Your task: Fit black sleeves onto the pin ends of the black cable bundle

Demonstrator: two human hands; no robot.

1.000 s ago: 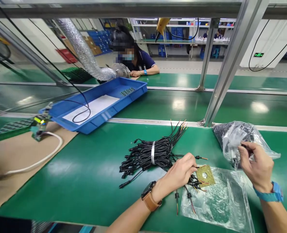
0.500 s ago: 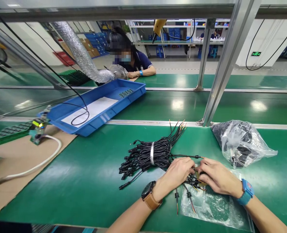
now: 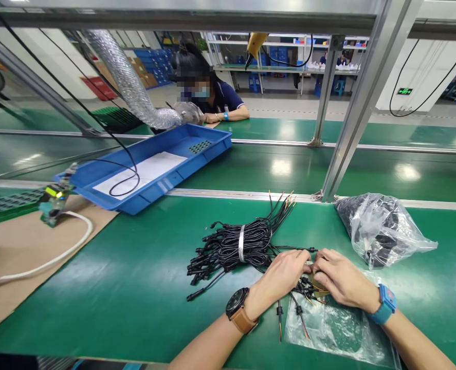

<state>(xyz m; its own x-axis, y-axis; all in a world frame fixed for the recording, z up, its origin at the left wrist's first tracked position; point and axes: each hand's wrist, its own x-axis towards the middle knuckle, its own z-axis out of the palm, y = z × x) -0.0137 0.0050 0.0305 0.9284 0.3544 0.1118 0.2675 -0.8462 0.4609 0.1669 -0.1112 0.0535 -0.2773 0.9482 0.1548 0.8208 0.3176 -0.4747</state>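
At lower right of the frame, the left hand (image 3: 284, 273) and right hand (image 3: 345, 281) meet, fingers curled, above loose cable ends (image 3: 305, 285), whether grasping any I cannot tell, the black cable bundle (image 3: 228, 250) lying just left, nearer centre

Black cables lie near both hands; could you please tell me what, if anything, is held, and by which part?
The left hand and right hand nearly meet by the wire ends; any hold is hidden, so it cannot be told.
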